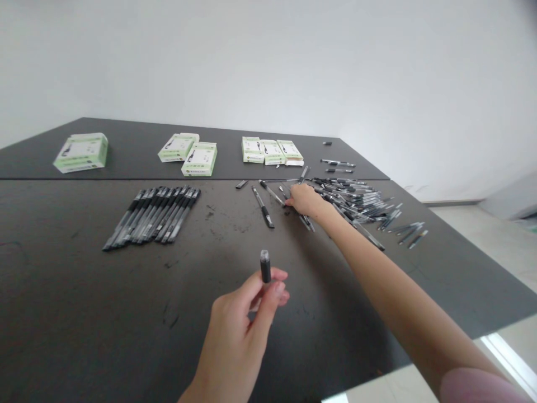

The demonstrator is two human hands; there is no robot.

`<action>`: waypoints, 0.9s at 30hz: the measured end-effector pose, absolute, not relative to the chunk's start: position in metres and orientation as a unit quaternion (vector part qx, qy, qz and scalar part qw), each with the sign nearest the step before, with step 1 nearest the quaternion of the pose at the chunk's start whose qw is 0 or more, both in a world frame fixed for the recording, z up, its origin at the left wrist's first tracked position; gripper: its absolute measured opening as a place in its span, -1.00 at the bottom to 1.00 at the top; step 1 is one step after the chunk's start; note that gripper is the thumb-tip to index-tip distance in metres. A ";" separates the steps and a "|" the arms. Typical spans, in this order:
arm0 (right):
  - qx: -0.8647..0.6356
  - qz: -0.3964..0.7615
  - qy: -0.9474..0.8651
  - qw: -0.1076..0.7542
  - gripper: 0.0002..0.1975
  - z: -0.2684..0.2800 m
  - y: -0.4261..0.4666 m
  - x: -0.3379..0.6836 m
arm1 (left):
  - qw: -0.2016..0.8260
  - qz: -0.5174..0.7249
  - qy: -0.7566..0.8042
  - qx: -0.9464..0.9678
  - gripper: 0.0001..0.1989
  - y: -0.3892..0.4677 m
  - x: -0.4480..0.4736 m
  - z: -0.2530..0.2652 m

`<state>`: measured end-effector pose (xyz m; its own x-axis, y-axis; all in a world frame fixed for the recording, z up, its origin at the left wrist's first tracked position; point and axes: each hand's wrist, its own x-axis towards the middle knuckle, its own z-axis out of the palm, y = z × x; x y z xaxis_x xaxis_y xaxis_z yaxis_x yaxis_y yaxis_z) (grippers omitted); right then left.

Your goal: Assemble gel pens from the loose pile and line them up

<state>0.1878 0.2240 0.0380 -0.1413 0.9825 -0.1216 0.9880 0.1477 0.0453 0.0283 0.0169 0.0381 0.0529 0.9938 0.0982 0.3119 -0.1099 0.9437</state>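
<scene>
My left hand (247, 319) is closed around a pen barrel (265, 266), held upright above the near part of the table. Its clear end and black grip stick up past my fingers; the lower part is hidden by the hand. Farther off, my right hand (305, 200) reaches down at the left edge of a loose pile of pen parts (356, 196). Its fingers are curled together, and what they hold, if anything, is hidden. Just left of it lie a thin pen piece (272, 192) and a pen with a black grip (263, 207).
A neat row of capped pens (155, 215) lies at left. Green-and-white boxes stand behind: one box (81, 152) far left, a pair with a front box (200, 159), and three around a middle box (271, 151). Several thin pieces (418, 239) lie near the right edge.
</scene>
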 end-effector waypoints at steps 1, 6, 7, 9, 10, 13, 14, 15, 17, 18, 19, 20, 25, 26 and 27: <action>0.649 -0.025 0.758 0.064 -0.69 0.039 0.224 0.186 | 0.396 0.430 0.538 0.608 -0.83 0.017 0.028 0.037; 0.612 -0.028 0.789 0.043 -0.82 0.045 0.221 0.181 | 0.356 0.412 0.555 0.630 -0.81 0.017 0.028 0.033; 0.605 -0.024 0.795 0.027 -0.83 0.048 0.219 0.181 | 0.340 0.406 0.559 0.638 -0.80 0.017 0.028 0.032; 0.597 -0.014 0.802 -0.013 -0.83 0.057 0.210 0.181 | 0.307 0.395 0.565 0.656 -0.79 0.017 0.028 0.029; 0.596 -0.005 0.802 -0.032 -0.81 0.063 0.204 0.181 | 0.290 0.391 0.566 0.665 -0.78 0.017 0.028 0.029; 0.594 0.006 0.788 -0.162 -0.75 0.083 0.177 0.181 | 0.253 0.383 0.566 0.685 -0.79 0.018 0.028 0.027; 0.583 -0.010 0.772 -0.254 -0.76 0.087 0.166 0.181 | 0.245 0.382 0.566 0.688 -0.80 0.018 0.029 0.026; 0.562 -0.038 0.750 -0.346 -0.79 0.091 0.155 0.181 | 0.239 0.382 0.566 0.690 -0.81 0.018 0.030 0.026; 0.502 -0.085 0.705 -0.493 -0.83 0.092 0.132 0.178 | 0.233 0.381 0.566 0.693 -0.82 0.018 0.031 0.027; 0.475 -0.096 0.689 -0.539 -0.86 0.091 0.122 0.176 | 0.231 0.380 0.565 0.695 -0.82 0.018 0.032 0.027; 0.451 -0.099 0.678 -0.572 -0.88 0.089 0.113 0.174 | 0.228 0.378 0.564 0.698 -0.82 0.018 0.032 0.027; 0.430 -0.097 0.673 -0.594 -0.91 0.087 0.105 0.171 | 0.225 0.377 0.562 0.701 -0.82 0.019 0.033 0.027; 0.379 -0.064 0.680 -0.625 -0.96 0.081 0.087 0.162 | 0.208 0.370 0.556 0.715 -0.82 0.020 0.032 0.025; 0.379 -0.050 0.684 -0.621 -0.96 0.082 0.086 0.162 | 0.206 0.367 0.556 0.717 -0.82 0.020 0.032 0.025; 0.381 -0.034 0.689 -0.616 -0.96 0.083 0.086 0.162 | 0.204 0.365 0.556 0.718 -0.82 0.019 0.032 0.025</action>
